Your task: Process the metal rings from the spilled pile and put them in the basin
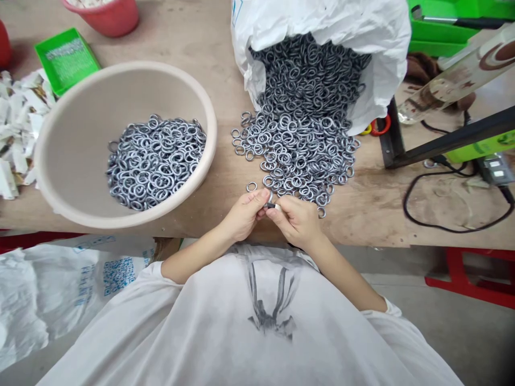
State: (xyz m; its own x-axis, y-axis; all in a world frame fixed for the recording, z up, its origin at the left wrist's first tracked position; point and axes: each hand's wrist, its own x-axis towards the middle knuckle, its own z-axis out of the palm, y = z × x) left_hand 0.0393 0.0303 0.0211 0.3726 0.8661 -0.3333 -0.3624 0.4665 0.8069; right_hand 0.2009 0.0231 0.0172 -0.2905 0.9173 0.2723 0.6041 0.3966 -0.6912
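My left hand (244, 215) pinches a grey metal ring (271, 197) between thumb and fingers, close to the table's front edge. My right hand (301, 221) is closed beside it on a small dark piece with a white end (271, 205); its kind is too small to make out. The dark end meets the left fingertips by the ring. Just beyond both hands, a heap of loose metal rings (300, 153) spills from a white sack (328, 19) lying on its side. To the left, a large beige basin (76, 134) holds many similar rings.
Left of the basin lie white scraps (24, 123) and a green tray (86, 59) of small pieces. A red bowl (116, 19) stands behind. At right are a black metal frame (450, 136), a clear bottle (438, 88), a black cable (410, 198) and green bins (438, 37).
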